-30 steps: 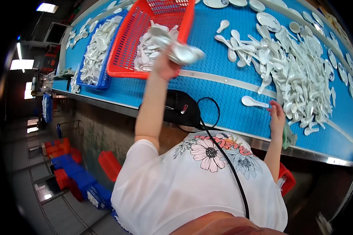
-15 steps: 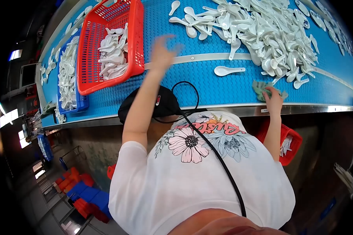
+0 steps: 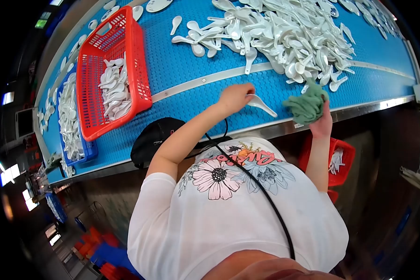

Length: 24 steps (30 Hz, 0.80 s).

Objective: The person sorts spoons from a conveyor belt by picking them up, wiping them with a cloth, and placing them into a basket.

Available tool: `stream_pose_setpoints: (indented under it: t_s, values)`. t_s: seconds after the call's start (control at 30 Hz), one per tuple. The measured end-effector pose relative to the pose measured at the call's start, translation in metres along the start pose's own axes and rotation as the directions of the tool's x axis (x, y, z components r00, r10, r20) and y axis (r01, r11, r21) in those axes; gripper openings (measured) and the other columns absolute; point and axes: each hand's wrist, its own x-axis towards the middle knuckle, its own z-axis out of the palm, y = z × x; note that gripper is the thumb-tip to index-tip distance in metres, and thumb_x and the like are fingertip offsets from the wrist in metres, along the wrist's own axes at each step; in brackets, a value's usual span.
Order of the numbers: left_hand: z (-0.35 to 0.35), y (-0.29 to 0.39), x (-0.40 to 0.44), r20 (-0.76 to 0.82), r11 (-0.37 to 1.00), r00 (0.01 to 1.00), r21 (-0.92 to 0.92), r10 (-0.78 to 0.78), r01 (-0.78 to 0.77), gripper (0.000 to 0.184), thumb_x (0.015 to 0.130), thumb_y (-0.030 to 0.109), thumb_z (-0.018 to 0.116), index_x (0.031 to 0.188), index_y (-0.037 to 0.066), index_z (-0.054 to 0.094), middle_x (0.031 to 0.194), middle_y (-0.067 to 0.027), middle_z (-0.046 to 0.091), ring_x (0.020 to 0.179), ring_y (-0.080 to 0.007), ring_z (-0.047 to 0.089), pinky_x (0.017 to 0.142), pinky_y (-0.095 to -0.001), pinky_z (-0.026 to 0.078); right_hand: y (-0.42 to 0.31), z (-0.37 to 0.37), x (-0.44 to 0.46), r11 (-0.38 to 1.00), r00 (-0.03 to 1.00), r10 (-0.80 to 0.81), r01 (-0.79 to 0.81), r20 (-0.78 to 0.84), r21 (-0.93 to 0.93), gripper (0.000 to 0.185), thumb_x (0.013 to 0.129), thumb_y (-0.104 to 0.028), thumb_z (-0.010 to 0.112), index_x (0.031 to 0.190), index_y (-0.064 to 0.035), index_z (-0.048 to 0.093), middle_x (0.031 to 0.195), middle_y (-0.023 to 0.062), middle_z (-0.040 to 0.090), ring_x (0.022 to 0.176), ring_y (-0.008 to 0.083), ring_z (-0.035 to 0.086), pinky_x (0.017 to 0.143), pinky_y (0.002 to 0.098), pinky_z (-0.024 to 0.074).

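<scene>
My left hand [image 3: 238, 98] pinches a white soup spoon [image 3: 263, 106] by its bowl end, the handle pointing right and toward me. Gathered in my right hand [image 3: 321, 122] is a crumpled green cloth [image 3: 306, 105], held up near the belt's front edge. Its fingers are partly hidden behind the cloth. Just beyond both hands lies a large heap of white spoons [image 3: 294, 37]. Left of my left arm, a red basket [image 3: 142, 74] holds a smaller pile of spoons [image 3: 114, 88].
A blue basket [image 3: 89, 150] full of spoons stands beyond the red one. Blue belting [image 3: 182, 74] with a pale strip runs under everything. Plates [image 3: 158, 4] lie along the far side. A black bag [image 3: 156, 137] and cable sit at the near edge. Below right is another red basket [image 3: 343, 168].
My left hand has come from beside the red basket to the right and taken hold of the single spoon. My right hand has lifted the green cloth off the belt.
</scene>
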Motion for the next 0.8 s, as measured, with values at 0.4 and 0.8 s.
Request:
stream_pose_setpoints:
  t_s: [0.4, 0.8]
  values:
    - [-0.076, 0.017, -0.005, -0.323, 0.681, 0.903, -0.731, -0.283, -0.048, 0.014, 0.08, 0.013, 0.059, 0.088, 0.004, 0.054, 0.076, -0.0057, 0.059, 0.065, -0.0135, 0.059, 0.054, -0.023, 0.047, -0.01, 0.054, -0.011, -0.51, 0.679, 0.639, 0.023, -0.361, -0.86, 0.022, 0.067, -0.028, 0.067, 0.077, -0.0084, 0.067, 0.07, 0.0114, 0.062, 0.069, 0.0242, 0.058, 0.067, 0.0312, 0.045]
    - [-0.077, 0.003, -0.023, -0.167, 0.215, 0.845, -0.975, -0.509, -0.063, 0.035, 0.079, 0.007, 0.06, 0.106, 0.001, 0.038, 0.094, -0.0123, 0.055, 0.079, -0.0206, 0.061, 0.062, -0.0244, 0.052, -0.026, -0.018, 0.005, 0.978, 0.959, 0.011, -0.069, -0.282, -0.195, 0.048, 0.088, -0.034, 0.043, 0.124, -0.0021, 0.037, 0.123, 0.0103, 0.045, 0.108, 0.0243, 0.047, 0.092, 0.0373, 0.0388]
